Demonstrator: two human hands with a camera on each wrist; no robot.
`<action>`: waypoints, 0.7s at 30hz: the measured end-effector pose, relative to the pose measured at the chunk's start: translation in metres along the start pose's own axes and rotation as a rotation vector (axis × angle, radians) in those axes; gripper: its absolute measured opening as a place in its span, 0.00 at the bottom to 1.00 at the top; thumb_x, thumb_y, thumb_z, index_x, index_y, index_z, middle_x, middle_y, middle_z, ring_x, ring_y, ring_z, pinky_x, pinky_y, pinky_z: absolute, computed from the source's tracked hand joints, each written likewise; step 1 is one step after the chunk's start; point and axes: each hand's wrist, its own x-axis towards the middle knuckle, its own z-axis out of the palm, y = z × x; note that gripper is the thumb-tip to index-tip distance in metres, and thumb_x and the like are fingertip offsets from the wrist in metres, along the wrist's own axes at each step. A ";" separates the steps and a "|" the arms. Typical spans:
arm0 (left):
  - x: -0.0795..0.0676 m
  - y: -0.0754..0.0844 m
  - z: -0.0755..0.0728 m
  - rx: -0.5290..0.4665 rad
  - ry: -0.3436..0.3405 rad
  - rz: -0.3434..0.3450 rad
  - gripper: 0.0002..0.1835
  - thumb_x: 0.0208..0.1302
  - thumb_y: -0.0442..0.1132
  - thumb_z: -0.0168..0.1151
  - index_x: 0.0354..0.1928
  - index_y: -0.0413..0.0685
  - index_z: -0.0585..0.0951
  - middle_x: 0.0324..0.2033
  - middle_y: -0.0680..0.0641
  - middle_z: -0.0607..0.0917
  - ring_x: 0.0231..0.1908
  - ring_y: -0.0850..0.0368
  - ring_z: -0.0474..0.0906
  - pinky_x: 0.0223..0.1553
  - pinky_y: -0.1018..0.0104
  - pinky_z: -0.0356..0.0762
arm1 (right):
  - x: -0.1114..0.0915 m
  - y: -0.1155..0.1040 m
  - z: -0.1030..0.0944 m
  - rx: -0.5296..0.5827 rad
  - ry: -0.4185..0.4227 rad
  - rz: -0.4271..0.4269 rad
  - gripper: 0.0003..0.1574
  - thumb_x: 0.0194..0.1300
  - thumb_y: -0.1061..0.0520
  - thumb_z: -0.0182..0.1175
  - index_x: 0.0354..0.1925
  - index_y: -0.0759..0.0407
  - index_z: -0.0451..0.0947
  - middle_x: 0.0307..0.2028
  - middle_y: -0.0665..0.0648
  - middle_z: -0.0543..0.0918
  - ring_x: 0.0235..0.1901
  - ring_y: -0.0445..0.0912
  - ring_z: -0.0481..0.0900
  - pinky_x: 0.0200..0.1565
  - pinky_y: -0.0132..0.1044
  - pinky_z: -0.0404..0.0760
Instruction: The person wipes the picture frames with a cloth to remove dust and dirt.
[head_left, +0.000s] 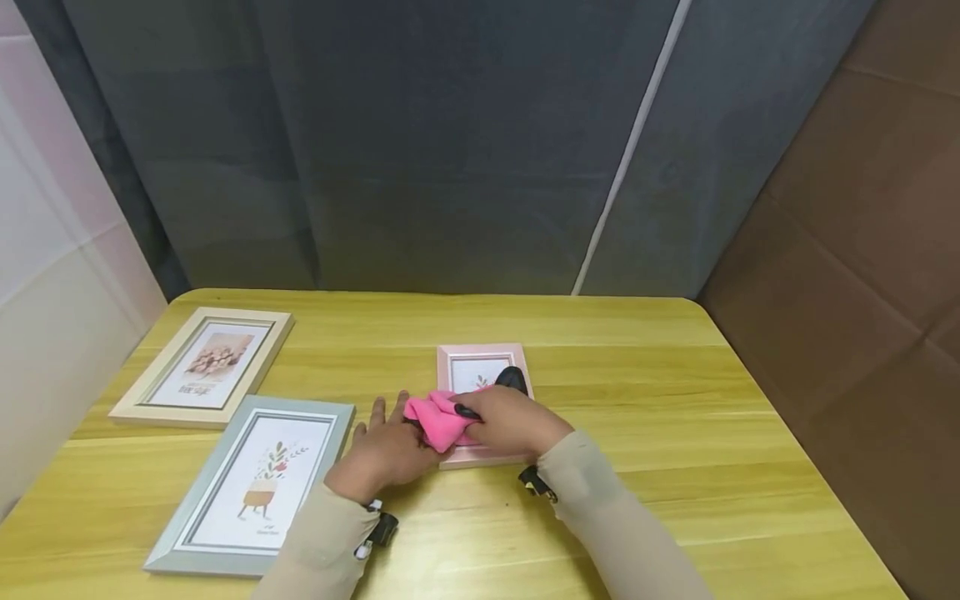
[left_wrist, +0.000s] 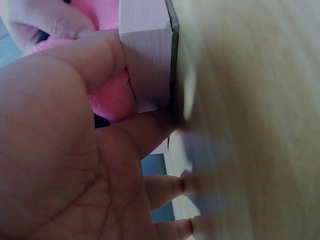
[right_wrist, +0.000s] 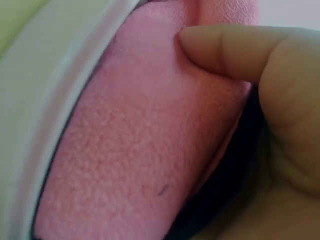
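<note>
Under the right hand (head_left: 512,421), gripping pink cloth (head_left: 437,419), lies a pink frame (head_left: 472,456) the left hand (head_left: 390,452) holds.

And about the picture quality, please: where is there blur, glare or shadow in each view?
Head view: mostly clear, pale sheen on the table, soft shadows beside the sleeves; left wrist view: table blurred, the pink frame crisper at its corner; right wrist view: soft overall, cloth fuzzy, top right corner washed out.
</note>
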 end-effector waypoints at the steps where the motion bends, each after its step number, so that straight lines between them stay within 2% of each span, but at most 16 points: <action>1: 0.000 0.000 0.000 -0.001 0.001 0.001 0.37 0.67 0.61 0.56 0.66 0.40 0.75 0.73 0.29 0.54 0.70 0.21 0.42 0.61 0.23 0.50 | -0.003 0.002 -0.001 0.014 0.004 -0.016 0.30 0.70 0.57 0.57 0.69 0.49 0.71 0.55 0.52 0.82 0.48 0.42 0.80 0.55 0.38 0.76; 3: 0.001 -0.002 -0.001 -0.002 -0.009 0.016 0.37 0.67 0.62 0.55 0.68 0.43 0.74 0.74 0.29 0.53 0.70 0.20 0.41 0.60 0.22 0.50 | -0.009 0.006 -0.004 0.043 0.021 -0.041 0.29 0.71 0.57 0.56 0.69 0.48 0.72 0.51 0.50 0.84 0.42 0.42 0.80 0.50 0.37 0.77; 6: 0.001 -0.006 -0.002 -0.030 -0.028 0.042 0.38 0.69 0.66 0.49 0.71 0.49 0.71 0.74 0.28 0.51 0.70 0.19 0.39 0.60 0.20 0.47 | -0.017 0.011 -0.010 0.080 0.079 -0.065 0.28 0.72 0.59 0.55 0.68 0.48 0.73 0.48 0.49 0.83 0.36 0.42 0.77 0.44 0.36 0.76; 8: 0.002 -0.010 -0.003 -0.052 -0.031 0.065 0.36 0.71 0.66 0.46 0.70 0.51 0.72 0.73 0.27 0.51 0.69 0.18 0.40 0.58 0.19 0.47 | -0.024 0.010 -0.011 0.070 0.122 -0.072 0.28 0.71 0.61 0.56 0.67 0.50 0.74 0.50 0.49 0.84 0.40 0.41 0.78 0.47 0.36 0.77; 10: 0.003 -0.012 -0.005 -0.059 -0.021 0.076 0.31 0.73 0.61 0.46 0.68 0.51 0.75 0.72 0.26 0.54 0.68 0.17 0.43 0.56 0.17 0.50 | -0.031 0.006 -0.007 0.040 0.147 -0.094 0.28 0.69 0.63 0.59 0.66 0.51 0.75 0.55 0.50 0.83 0.48 0.42 0.80 0.53 0.37 0.77; 13: 0.004 -0.014 -0.008 -0.046 0.011 0.082 0.26 0.74 0.55 0.50 0.64 0.50 0.79 0.71 0.26 0.58 0.66 0.17 0.49 0.54 0.18 0.55 | -0.041 -0.002 0.005 -0.061 0.131 -0.136 0.27 0.68 0.64 0.59 0.65 0.55 0.75 0.58 0.53 0.81 0.58 0.47 0.77 0.62 0.41 0.72; 17: 0.007 -0.015 -0.010 -0.022 0.056 0.070 0.25 0.71 0.55 0.54 0.62 0.50 0.81 0.70 0.28 0.61 0.64 0.19 0.54 0.54 0.20 0.57 | -0.047 -0.013 0.018 -0.204 0.124 -0.157 0.27 0.70 0.60 0.59 0.66 0.56 0.74 0.61 0.57 0.79 0.64 0.52 0.72 0.67 0.44 0.65; 21: 0.010 -0.015 -0.009 -0.025 0.116 0.076 0.23 0.70 0.55 0.56 0.58 0.50 0.84 0.68 0.28 0.65 0.62 0.19 0.57 0.52 0.23 0.63 | -0.049 -0.018 0.023 -0.266 0.132 -0.130 0.29 0.69 0.58 0.60 0.67 0.52 0.74 0.62 0.57 0.78 0.65 0.51 0.71 0.68 0.45 0.63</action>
